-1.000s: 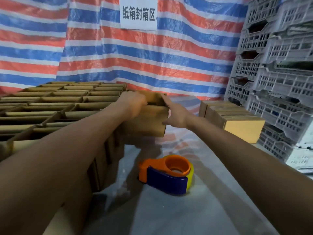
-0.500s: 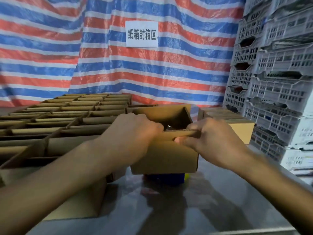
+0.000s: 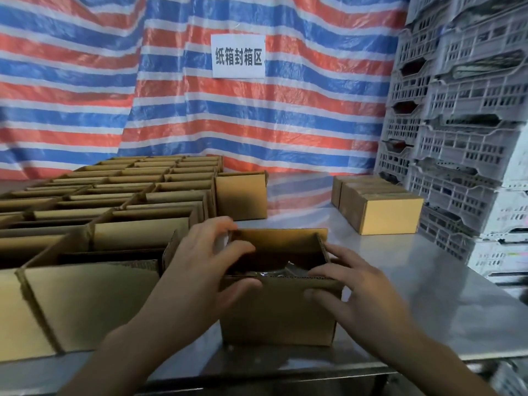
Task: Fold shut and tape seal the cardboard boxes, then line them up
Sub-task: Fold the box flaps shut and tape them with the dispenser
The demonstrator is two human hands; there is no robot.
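The open box is sitting at the front of the table; the left hand is gripping its left wall with curled fingers, the right hand is resting spread fingers on its right corner

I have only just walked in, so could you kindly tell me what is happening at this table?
A person is working on an open cardboard box on the table. The left hand grips its left flap; the right hand has straight fingers touching its right side. The flaps are up and no tape shows on it. More open boxes stand left, closed boxes far right.
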